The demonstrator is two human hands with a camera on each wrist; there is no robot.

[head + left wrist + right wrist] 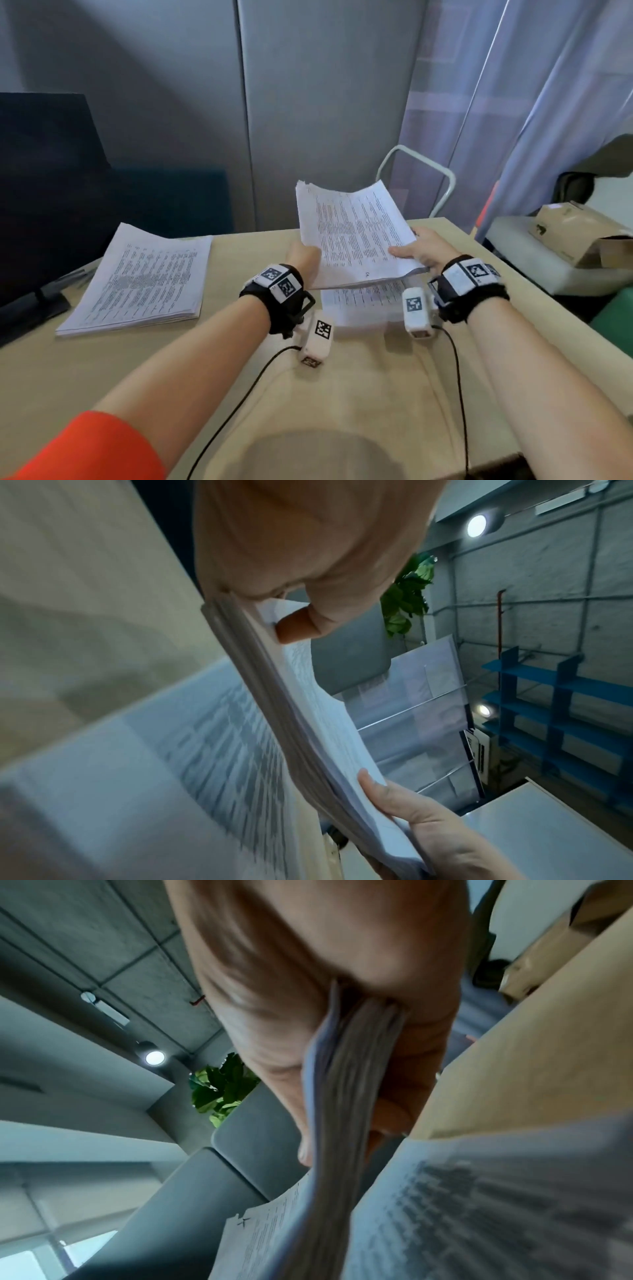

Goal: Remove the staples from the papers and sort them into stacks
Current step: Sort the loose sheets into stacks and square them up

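A thick bundle of printed papers [352,233] is held tilted above the wooden table [239,308], its far end raised. My left hand [303,255] grips its near left edge; in the left wrist view the thumb pinches the bundle [308,723]. My right hand [423,251] grips the near right corner, thumb on top; the right wrist view shows the bundle's edge [346,1096] between thumb and fingers. Under the bundle more printed papers [363,305] lie on the table. A separate stack of papers [144,277] lies at the left.
A dark monitor [41,192] stands at the table's left rear. Behind the table is a metal chair frame [421,171] and a curtain [513,102]. A cardboard box [582,236] sits on a white surface at the right. Cables run from both wrist cameras toward me.
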